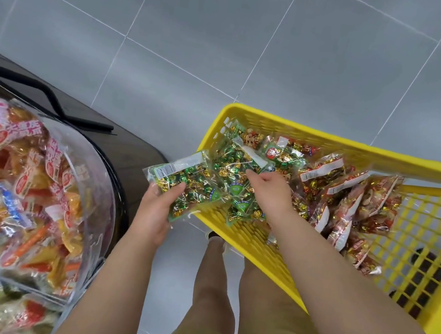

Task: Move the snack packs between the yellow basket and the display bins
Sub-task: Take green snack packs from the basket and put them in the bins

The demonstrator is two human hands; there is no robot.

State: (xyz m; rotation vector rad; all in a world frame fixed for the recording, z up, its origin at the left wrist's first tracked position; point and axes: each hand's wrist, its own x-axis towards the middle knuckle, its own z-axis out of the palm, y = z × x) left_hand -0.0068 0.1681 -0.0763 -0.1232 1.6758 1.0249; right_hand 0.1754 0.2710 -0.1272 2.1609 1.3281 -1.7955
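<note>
the left hand [154,211] grips a green pack [182,181] by its lower end, thumb across the front and fingers curled beneath, holding it just outside the near left corner of the yellow basket [306,131]. the right hand [270,189] is down inside the basket at its left end, fingers bent with the tips on the loose green packs [232,160] heaped there. the thumb is hidden, so it cannot be told whether it has closed on one or only touches it. red packs [352,205] lie along the middle of the basket toward its right side. the display bin [102,197], with its clear curved wall, stands well to the left and is heaped with orange and pink packs [24,179].

each pack looks like a thin, shiny film bag of small wrapped sweets, so it is probably light and floppy, sagging round any grip while the contents shift inside. the film is likely slick, and packs will probably slide over one another if stacked in one hand. the flat sealed strip at either end seems the surest place to pinch; a broad thumb-over-fingers clamp across the body, as the left hand has, should also hold. nothing here seems fragile, though hard squeezing could crush the sweets.
</note>
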